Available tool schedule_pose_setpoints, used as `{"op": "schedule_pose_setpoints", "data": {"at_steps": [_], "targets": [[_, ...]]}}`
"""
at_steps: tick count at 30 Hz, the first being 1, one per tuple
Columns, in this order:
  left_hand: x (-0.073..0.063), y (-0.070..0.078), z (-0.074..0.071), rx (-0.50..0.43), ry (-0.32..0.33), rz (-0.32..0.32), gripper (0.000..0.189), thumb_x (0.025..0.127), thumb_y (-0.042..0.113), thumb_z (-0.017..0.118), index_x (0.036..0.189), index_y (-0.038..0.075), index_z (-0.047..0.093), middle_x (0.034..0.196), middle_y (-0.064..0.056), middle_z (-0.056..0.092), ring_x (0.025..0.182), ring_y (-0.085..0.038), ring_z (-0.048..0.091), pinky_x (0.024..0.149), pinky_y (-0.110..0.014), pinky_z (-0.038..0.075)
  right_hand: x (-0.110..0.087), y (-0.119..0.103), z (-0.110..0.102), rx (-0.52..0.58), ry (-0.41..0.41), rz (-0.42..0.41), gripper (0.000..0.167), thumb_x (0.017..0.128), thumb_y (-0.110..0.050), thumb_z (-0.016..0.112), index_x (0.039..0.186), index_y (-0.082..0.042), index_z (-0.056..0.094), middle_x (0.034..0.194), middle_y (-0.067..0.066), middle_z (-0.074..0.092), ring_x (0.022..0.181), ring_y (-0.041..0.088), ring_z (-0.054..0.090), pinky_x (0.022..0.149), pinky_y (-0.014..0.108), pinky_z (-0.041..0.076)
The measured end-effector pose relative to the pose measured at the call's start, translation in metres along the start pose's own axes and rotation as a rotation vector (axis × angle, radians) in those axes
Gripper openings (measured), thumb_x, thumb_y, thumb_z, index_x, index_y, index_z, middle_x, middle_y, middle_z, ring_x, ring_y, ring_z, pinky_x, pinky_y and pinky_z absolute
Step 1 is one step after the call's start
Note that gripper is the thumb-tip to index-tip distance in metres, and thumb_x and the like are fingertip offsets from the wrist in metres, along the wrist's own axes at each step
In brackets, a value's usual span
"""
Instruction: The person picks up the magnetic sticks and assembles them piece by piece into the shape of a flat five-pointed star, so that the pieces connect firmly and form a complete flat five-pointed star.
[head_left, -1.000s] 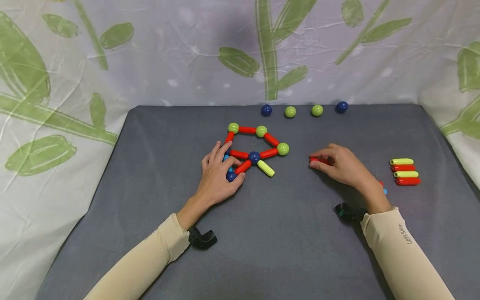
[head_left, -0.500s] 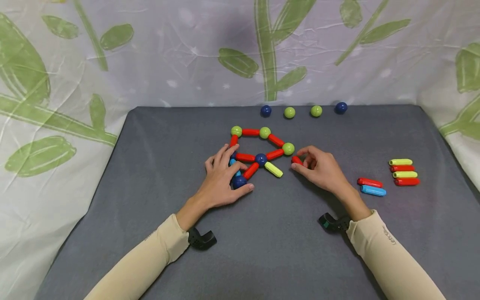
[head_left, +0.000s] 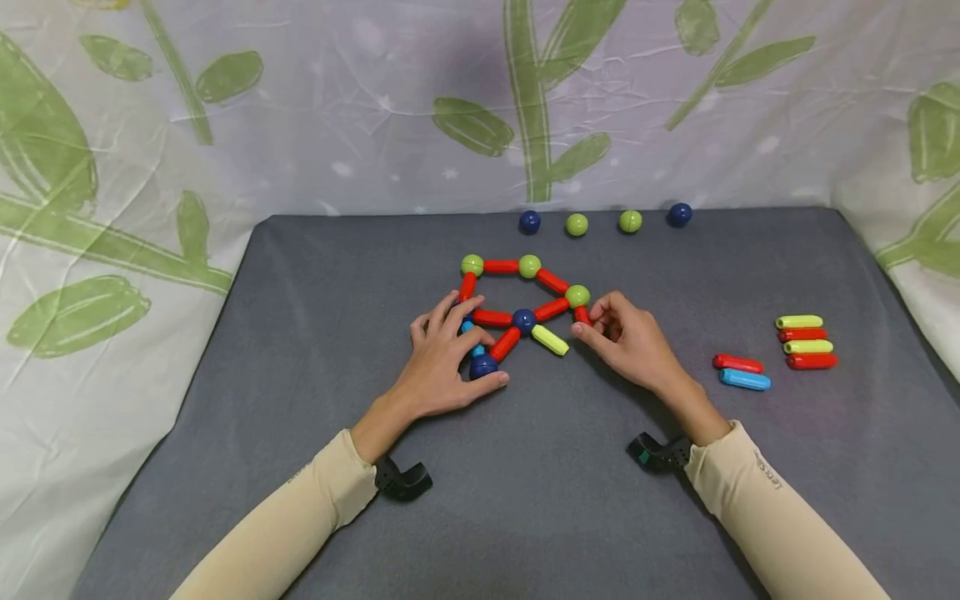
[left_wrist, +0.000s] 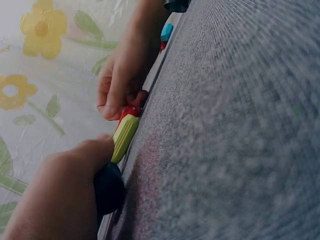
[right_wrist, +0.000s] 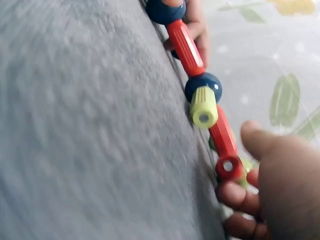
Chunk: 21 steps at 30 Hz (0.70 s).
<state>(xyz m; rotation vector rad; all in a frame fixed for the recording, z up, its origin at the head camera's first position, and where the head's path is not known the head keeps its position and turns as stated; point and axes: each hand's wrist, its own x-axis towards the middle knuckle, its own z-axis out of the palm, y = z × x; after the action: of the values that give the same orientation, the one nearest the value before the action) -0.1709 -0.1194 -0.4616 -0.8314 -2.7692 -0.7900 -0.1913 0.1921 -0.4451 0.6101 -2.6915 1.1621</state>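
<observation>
Head view: illumination is even; my right sleeve (head_left: 772,508) casts a soft shadow on the bench (head_left: 495,517). Left wrist view: dim. Right wrist view: brighter; a glint marks one navy ball (right_wrist: 213,82), backdrop (right_wrist: 250,55) blurred.

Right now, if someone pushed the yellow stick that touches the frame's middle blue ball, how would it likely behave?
The yellow stick would probably stay stiff: it looks like hard, straight plastic. It might swivel or pull free, since only one end meets the blue ball. Its ridges may make it less slippery.
</observation>
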Motion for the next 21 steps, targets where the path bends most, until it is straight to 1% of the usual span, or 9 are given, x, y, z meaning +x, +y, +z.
{"op": "schedule_pose_setpoints", "data": {"at_steps": [3,5,7,9,12,13,15,18,21], "targets": [[0.0,0.0,0.0,0.005,0.036,-0.036,0.039,0.087,0.059,0.068,0.106,0.025,0.069,0.165,-0.007,0.032,0.156,-0.04,0.012,0.111,-0.066,0.014,0.003,0.0,-0.019,-0.022,-0.121,0.026,0.023,0.098,-0.025,0.069,0.108,-0.007,0.061,0.085,0.004,0.064,0.063,0.013,0.051,0.058,0.025,0.042],[0.001,-0.001,0.0,0.002,0.054,-0.062,0.039,0.087,0.058,0.068,0.105,0.023,0.069,0.164,-0.007,0.032,0.156,-0.041,0.012,0.111,-0.067,0.013,0.004,0.001,-0.039,-0.073,-0.208,0.06,0.022,0.099,-0.029,0.068,0.109,-0.009,0.064,0.088,0.004,0.066,0.066,0.014,0.053,0.06,0.027,0.044],[0.001,-0.001,0.0,-0.004,0.068,-0.087,0.039,0.087,0.058,0.068,0.105,0.022,0.069,0.164,-0.008,0.032,0.156,-0.042,0.012,0.111,-0.067,0.012,0.002,0.004,-0.063,-0.146,-0.269,0.096,0.022,0.098,-0.031,0.069,0.108,-0.011,0.068,0.09,0.005,0.068,0.07,0.016,0.055,0.063,0.029,0.045],[0.001,-0.001,0.0,-0.01,0.077,-0.106,0.04,0.088,0.057,0.068,0.105,0.021,0.069,0.164,-0.008,0.032,0.156,-0.042,0.012,0.112,-0.067,0.012,-0.001,0.01,-0.086,-0.218,-0.284,0.129,0.025,0.096,-0.032,0.071,0.11,-0.011,0.07,0.095,0.006,0.069,0.075,0.018,0.056,0.066,0.031,0.045],[0.001,-0.002,0.0,-0.015,0.085,-0.12,0.041,0.088,0.057,0.068,0.106,0.02,0.069,0.164,-0.008,0.032,0.156,-0.041,0.012,0.111,-0.068,0.012,-0.006,0.022,-0.106,-0.266,-0.226,0.186,0.033,0.095,-0.031,0.072,0.119,-0.008,0.07,0.102,0.011,0.069,0.081,0.022,0.056,0.069,0.035,0.045],[0.001,-0.002,0.0,-0.016,0.087,-0.123,0.041,0.087,0.057,0.069,0.106,0.02,0.069,0.163,-0.008,0.032,0.156,-0.041,0.012,0.111,-0.068,0.012,-0.007,0.026,-0.109,-0.27,-0.201,0.194,0.037,0.095,-0.031,0.072,0.123,-0.006,0.068,0.105,0.014,0.068,0.083,0.024,0.057,0.07,0.036,0.045],[0.001,-0.002,0.0,-0.018,0.087,-0.128,0.041,0.087,0.057,0.069,0.105,0.02,0.069,0.163,-0.008,0.032,0.156,-0.04,0.012,0.111,-0.068,0.012,-0.008,0.036,-0.107,-0.26,-0.162,0.218,0.042,0.097,-0.03,0.07,0.131,-0.005,0.065,0.112,0.019,0.067,0.087,0.027,0.058,0.071,0.038,0.046],[0.001,-0.001,0.0,-0.024,0.087,-0.14,0.039,0.087,0.056,0.069,0.104,0.021,0.069,0.163,-0.007,0.032,0.156,-0.039,0.012,0.111,-0.068,0.012,-0.007,0.045,-0.095,-0.213,-0.147,0.235,0.049,0.099,-0.03,0.068,0.139,-0.003,0.059,0.123,0.026,0.062,0.096,0.034,0.056,0.078,0.044,0.045],[0.003,0.0,0.001,-0.038,0.094,-0.16,0.035,0.088,0.05,0.069,0.104,0.019,0.068,0.165,-0.007,0.03,0.157,-0.039,0.009,0.111,-0.067,0.012,-0.002,0.045,-0.08,-0.145,-0.138,0.258,0.052,0.099,-0.029,0.067,0.143,-0.004,0.055,0.13,0.027,0.057,0.103,0.036,0.051,0.085,0.048,0.04]]}}
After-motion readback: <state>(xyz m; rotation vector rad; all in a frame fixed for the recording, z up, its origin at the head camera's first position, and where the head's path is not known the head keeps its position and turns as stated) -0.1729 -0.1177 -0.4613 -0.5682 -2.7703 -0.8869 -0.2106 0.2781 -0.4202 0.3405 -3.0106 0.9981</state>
